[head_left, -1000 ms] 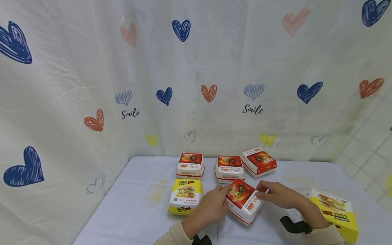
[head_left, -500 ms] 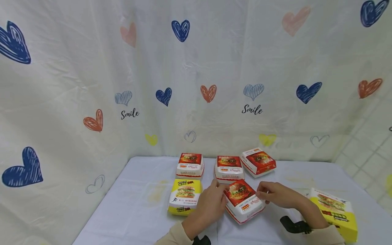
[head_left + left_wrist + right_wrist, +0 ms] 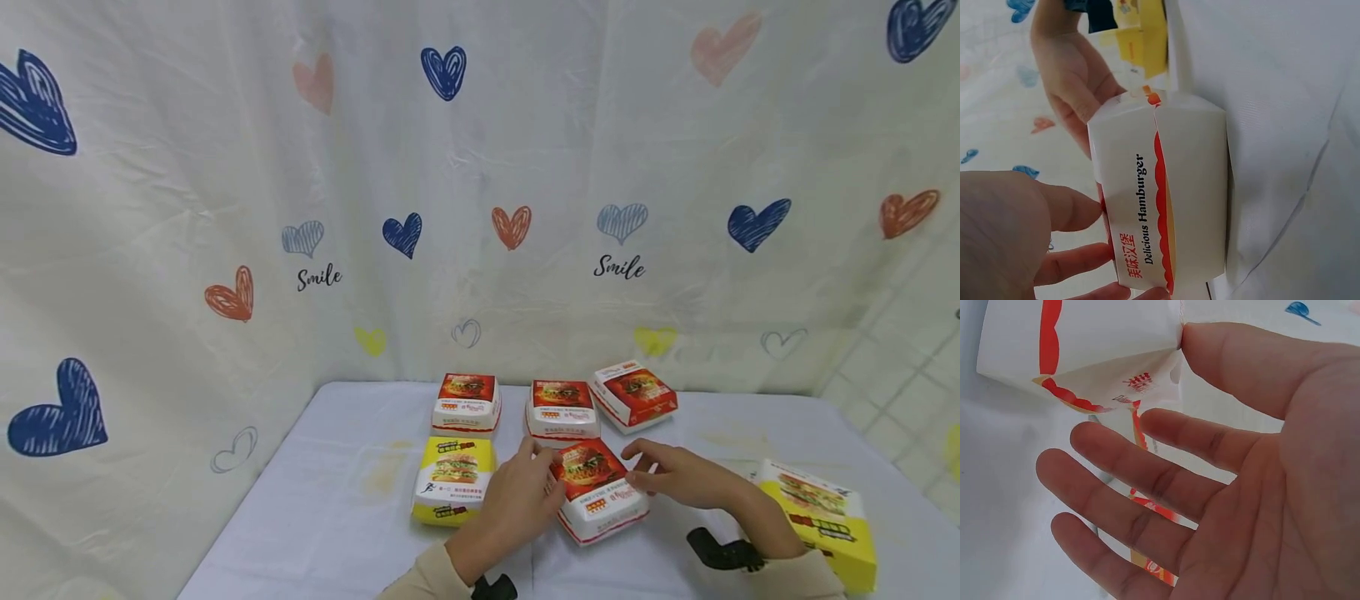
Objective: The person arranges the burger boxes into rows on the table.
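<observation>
In the head view a red-and-white hamburger box (image 3: pixel 603 500) lies slightly askew on the table between both hands. My left hand (image 3: pixel 520 493) is at its left side, the thumb and fingertips touching the upper edge and far corner. The left wrist view shows the box's white side (image 3: pixel 1200 194) with "Delicious Hamburger" printed on it. My right hand (image 3: pixel 686 477) is at the box's right edge. In the right wrist view its thumb (image 3: pixel 1235 356) touches a box corner, while the other fingers (image 3: pixel 1129 462) spread out straight below, gripping nothing.
Behind stand three more red-and-white boxes: one left (image 3: pixel 466 406), one middle (image 3: pixel 562 417), one turned askew (image 3: pixel 634 397). A yellow box (image 3: pixel 453 483) sits left of my left hand; another yellow box (image 3: pixel 825 521) lies by my right forearm. A heart-print curtain (image 3: pixel 540 150) hangs behind the table.
The box between the hands has turned clockwise, its front edge now squarer to me. My left hand's fingers have shifted slightly at its left side; the right fingers have lifted a little.
</observation>
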Tool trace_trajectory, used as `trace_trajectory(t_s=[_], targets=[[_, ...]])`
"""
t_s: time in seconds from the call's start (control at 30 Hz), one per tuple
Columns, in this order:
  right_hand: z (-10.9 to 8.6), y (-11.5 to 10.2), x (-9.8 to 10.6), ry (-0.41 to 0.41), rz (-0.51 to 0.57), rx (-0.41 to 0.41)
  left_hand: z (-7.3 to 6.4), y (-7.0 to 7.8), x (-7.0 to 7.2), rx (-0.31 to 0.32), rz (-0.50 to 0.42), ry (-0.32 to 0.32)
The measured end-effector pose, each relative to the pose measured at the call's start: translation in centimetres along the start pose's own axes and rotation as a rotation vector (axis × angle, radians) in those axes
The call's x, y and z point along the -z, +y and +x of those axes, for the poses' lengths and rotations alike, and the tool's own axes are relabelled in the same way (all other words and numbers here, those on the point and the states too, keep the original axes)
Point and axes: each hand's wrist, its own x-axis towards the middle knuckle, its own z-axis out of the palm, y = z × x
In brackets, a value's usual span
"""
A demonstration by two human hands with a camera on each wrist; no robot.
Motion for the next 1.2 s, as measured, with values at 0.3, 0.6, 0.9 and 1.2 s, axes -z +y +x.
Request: trace_trajectory(t_s=[0.3,0.6,0.9,1.2], targets=[[0.2,0.2,-0.1,-0.005,-0.008,-0.015,0.2,0.3,0.2,0.064,0.091,-0.11],[-0.1,-0.6,-0.5,-0.044,0.067,-0.046,0.4,0.2,0.5,0.081,0.129,-0.202],[0.1,-0.8,-0.9,-0.05,0.08,-0.014,0.7,-0.3,1.1,0.006,0.192,-0.228],[0.2,-0.8,-1.1,-0.093,0.1,-0.028,0.7,-0.6,2.1,0.0,0.192,-0.262]])
